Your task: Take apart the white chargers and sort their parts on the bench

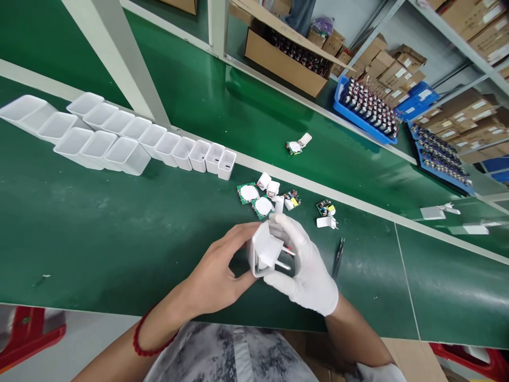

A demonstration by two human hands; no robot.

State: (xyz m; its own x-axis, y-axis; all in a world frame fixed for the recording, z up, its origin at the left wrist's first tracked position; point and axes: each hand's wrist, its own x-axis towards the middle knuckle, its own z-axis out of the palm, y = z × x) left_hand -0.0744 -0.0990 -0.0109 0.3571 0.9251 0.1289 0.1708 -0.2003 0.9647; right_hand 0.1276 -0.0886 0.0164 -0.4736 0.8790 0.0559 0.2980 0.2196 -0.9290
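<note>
Between both hands is a white plastic housing point(254, 257), its open end turned toward the right. My bare left hand point(222, 268) is wrapped round its left side. My right hand point(306, 265), in a white glove, closes on a white plug piece point(268, 248) with two metal pins, which sits tilted at the housing's opening. Just beyond the hands lie green circuit boards with white round pads point(263, 206) and small white blocks point(272, 188). Another board point(326, 208) with a white pin piece point(326, 222) is farther right.
Rows of white housings point(135, 127) stand at the back left. Black tweezers point(339, 257) lie right of my right hand. A pale rail point(318, 188) crosses behind the parts. Beyond it are a cardboard box point(284, 61) and a filled blue tray point(366, 124).
</note>
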